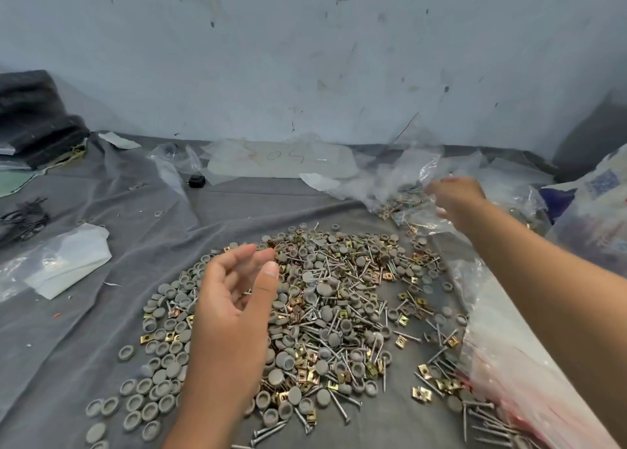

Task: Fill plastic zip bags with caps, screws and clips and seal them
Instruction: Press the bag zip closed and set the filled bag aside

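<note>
Nearest to the camera, at the lower right, a stack of empty zip bags (529, 374) with red seal strips lies on the grey cloth (68, 330), and the right forearm passes above it. Some screws (342, 411) lie loose just beside this stack.

The left hand (234, 299) hovers over the left part of the pile (305, 313). Its palm faces to the right, the fingers are loosely bent and spread, and it holds nothing. It seems to be above the parts and not touching them.

The pile covers the middle of the cloth. Grey round caps (159, 391) lie mostly on the left side, many with the hollow side up. Silver screws and small brass-coloured clips (421, 393) are mixed with caps in the middle and on the right.

Further away, the right hand (456, 197) reaches to the far right, where clear bags (407, 177) lie crumpled. One bag there has screws and clips inside. The hand is blurred, and one cannot tell if it grips the plastic or only touches it.

On the left side lies a flat plastic packet (64, 262) with white content, and beyond it some black ties (23, 216). A small black object (196, 180) sits near the far edge, beside more clear plastic sheets (281, 160). Behind everything stands a pale, stained wall (305, 58), and dark folded fabric (30, 116) rests at its left.
</note>
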Motion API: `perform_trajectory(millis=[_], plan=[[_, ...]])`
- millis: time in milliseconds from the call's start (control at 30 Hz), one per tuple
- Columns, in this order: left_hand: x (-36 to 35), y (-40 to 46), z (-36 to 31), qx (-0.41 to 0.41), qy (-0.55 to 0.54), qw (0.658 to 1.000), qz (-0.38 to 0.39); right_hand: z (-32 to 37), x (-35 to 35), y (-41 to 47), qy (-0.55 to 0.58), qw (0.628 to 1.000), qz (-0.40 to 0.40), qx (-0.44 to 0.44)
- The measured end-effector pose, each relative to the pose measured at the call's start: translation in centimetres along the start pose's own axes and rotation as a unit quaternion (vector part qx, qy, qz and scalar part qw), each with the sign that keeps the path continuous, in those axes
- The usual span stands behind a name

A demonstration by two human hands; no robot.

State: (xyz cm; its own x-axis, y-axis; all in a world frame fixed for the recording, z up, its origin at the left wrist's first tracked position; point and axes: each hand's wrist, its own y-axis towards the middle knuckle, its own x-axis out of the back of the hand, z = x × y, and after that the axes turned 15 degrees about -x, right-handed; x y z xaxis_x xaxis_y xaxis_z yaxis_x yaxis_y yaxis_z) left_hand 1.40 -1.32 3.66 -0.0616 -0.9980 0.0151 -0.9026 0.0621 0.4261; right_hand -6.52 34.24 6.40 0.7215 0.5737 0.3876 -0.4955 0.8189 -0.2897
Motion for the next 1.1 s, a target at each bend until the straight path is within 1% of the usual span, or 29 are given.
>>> perform_trajectory(millis=[67, 100, 133, 200, 267, 333, 400, 533, 567, 667, 700, 767, 833, 867, 900, 933, 967, 1000, 1067, 1100], plan=[[0.1, 0.0, -0.1, -0.001, 0.004, 1.000, -0.001, -3.1, 2.5, -1.3, -0.074, 0.997, 0.003, 0.039], [0.1, 0.0, -0.3, -0.002, 0.007, 1.000, -0.001, -4.6, 4.0, -2.5, -0.115, 0.991, 0.018, 0.064], [0.1, -0.1, -0.4, -0.003, 0.010, 1.000, -0.001, -6.2, 5.5, -4.1, -0.173, 0.980, 0.038, 0.087], [0.0, -0.2, -0.6, -0.003, 0.013, 1.000, -0.001, -9.2, 8.8, -7.2, -0.306, 0.943, 0.059, 0.116], [-0.2, -0.3, -0.7, -0.001, 0.018, 1.000, 0.003, -12.4, 12.0, -10.1, -0.399, 0.908, 0.034, 0.119], [-0.3, -0.3, -0.7, -0.003, 0.023, 1.000, 0.005, -15.3, 14.0, -12.5, -0.458, 0.883, -0.004, 0.103], [-0.4, -0.4, -0.6, -0.006, 0.026, 1.000, 0.007, -16.9, 14.7, -13.7, -0.470, 0.876, -0.034, 0.103], [-0.6, -0.7, -0.7, -0.005, 0.025, 1.000, 0.014, -16.9, 15.1, -14.4, -0.402, 0.905, -0.066, 0.122], [-0.6, -0.7, -0.7, -0.005, 0.026, 1.000, 0.016, -16.8, 15.2, -14.4, -0.402, 0.905, -0.065, 0.118], [-0.6, -0.7, -0.7, -0.007, 0.028, 0.999, 0.020, -17.5, 15.4, -14.7, -0.444, 0.890, -0.055, 0.094], [-0.6, -0.7, -0.7, -0.006, 0.030, 0.999, 0.020, -17.9, 15.5, -14.5, -0.442, 0.891, -0.053, 0.091], [-0.7, -0.7, -0.7, -0.006, 0.030, 0.999, 0.022, -18.0, 15.7, -14.0, -0.422, 0.898, -0.068, 0.101], [-0.7, -0.8, -0.7, -0.006, 0.031, 0.999, 0.025, -17.2, 16.1, -13.9, -0.379, 0.915, -0.085, 0.108], [-0.7, -0.8, -0.6, -0.006, 0.032, 0.999, 0.028, -16.6, 16.4, -14.2, -0.355, 0.923, -0.089, 0.115], [-0.8, -0.8, -0.6, -0.006, 0.033, 0.999, 0.030, -16.1, 16.4, -14.6, -0.348, 0.924, -0.085, 0.135], [-0.8, -0.8, -0.5, -0.005, 0.034, 0.999, 0.032, -15.7, 16.3, -15.1, -0.359, 0.919, -0.067, 0.152], [-0.7, -0.8, -0.5, -0.004, 0.033, 0.999, 0.033, -15.7, 16.1, -15.5, -0.390, 0.906, -0.043, 0.159], [-0.7, -0.7, -0.5, -0.003, 0.032, 0.999, 0.033, -16.0, 15.6, -15.9, -0.434, 0.885, -0.031, 0.163], [-0.8, -0.7, -0.6, -0.004, 0.030, 0.999, 0.034, -16.8, 14.6, -16.1, -0.511, 0.836, -0.061, 0.188], [-0.8, -0.8, -0.6, -0.003, 0.030, 0.999, 0.036, -16.9, 14.3, -15.9, -0.498, 0.840, -0.082, 0.200]])
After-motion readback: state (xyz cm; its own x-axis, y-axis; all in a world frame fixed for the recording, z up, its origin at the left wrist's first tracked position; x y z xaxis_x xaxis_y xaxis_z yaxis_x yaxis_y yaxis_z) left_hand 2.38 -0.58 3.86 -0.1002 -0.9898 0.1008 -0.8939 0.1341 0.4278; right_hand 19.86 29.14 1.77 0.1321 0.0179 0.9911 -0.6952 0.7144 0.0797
